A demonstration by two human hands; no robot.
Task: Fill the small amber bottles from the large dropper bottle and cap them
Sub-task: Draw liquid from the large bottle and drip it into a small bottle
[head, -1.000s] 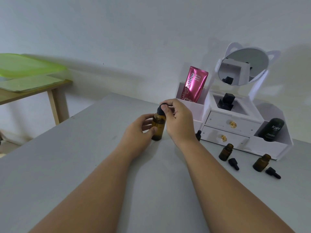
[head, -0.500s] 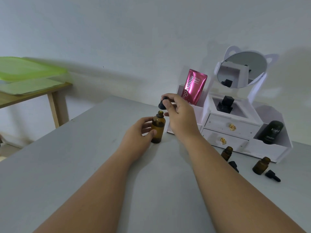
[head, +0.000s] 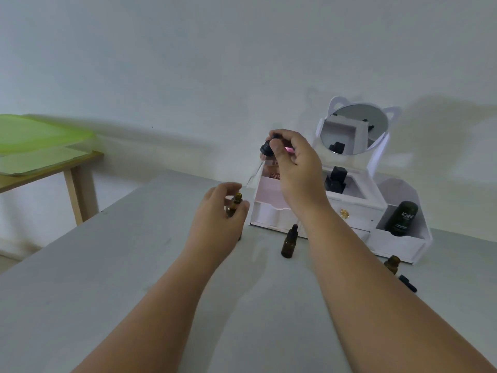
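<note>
Left hand (head: 215,211) is wrapped around the large dropper bottle (head: 233,205) standing on the grey bench (head: 107,278), neck open. Right hand (head: 293,160) is up at about 1 o'clock from it, fingers (head: 277,150) pinching the black dropper cap (head: 266,147), its glass pipette (head: 254,175) slanting down-left. One small amber bottle (head: 289,242) with its cap on stands at 4 o'clock from the big one, another (head: 392,263) is uncapped by the white organizer (head: 398,243)
</note>
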